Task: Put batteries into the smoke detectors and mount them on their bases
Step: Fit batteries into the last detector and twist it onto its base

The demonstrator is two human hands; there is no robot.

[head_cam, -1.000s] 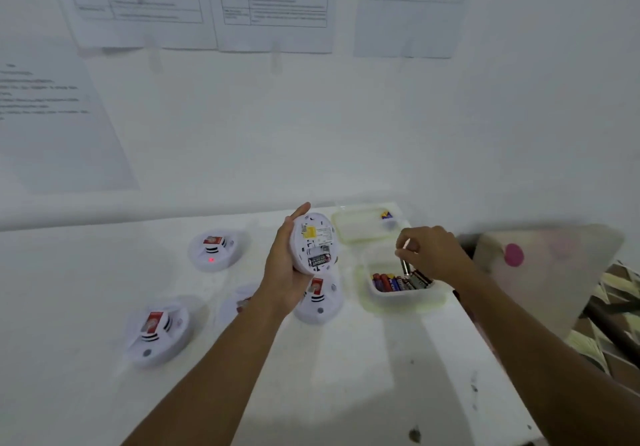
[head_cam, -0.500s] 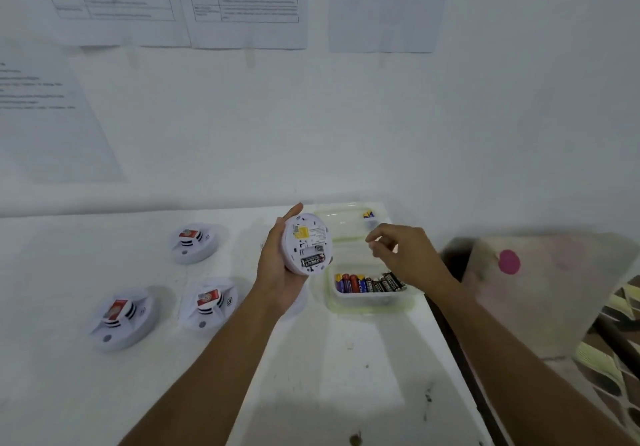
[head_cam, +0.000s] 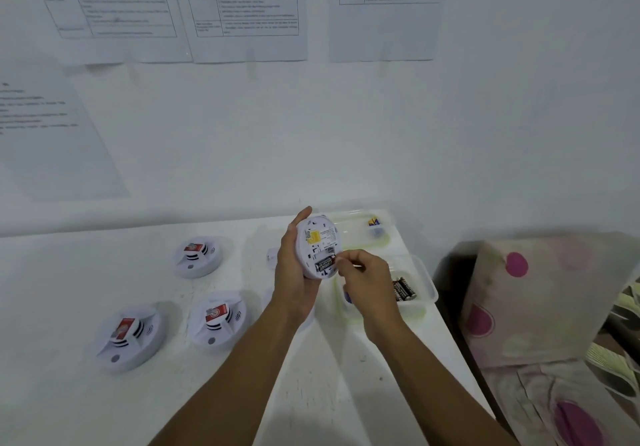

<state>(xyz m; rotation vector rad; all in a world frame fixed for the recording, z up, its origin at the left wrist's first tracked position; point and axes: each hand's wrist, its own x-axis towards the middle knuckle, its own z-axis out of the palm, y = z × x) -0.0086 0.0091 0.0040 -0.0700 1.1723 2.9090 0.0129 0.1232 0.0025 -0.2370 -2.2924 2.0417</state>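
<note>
while held: left hand (head_cam: pixel 294 272) gripped smoke detector (head_cam: pixel 317 246), back up.
change: right hand (head_cam: pixel 360 274) left battery tub (head_cam: pixel 420 295), pinching second battery at the bay.
meaning: seating likely underway.

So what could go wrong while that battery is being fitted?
The detector is held in the air by the left hand alone, on edge, so it could slip as the right hand pushes. The battery at the right fingers is mostly hidden, so it may go in crooked or reversed. The right forearm passes over the battery tub near the table's edge and could nudge it.
</note>
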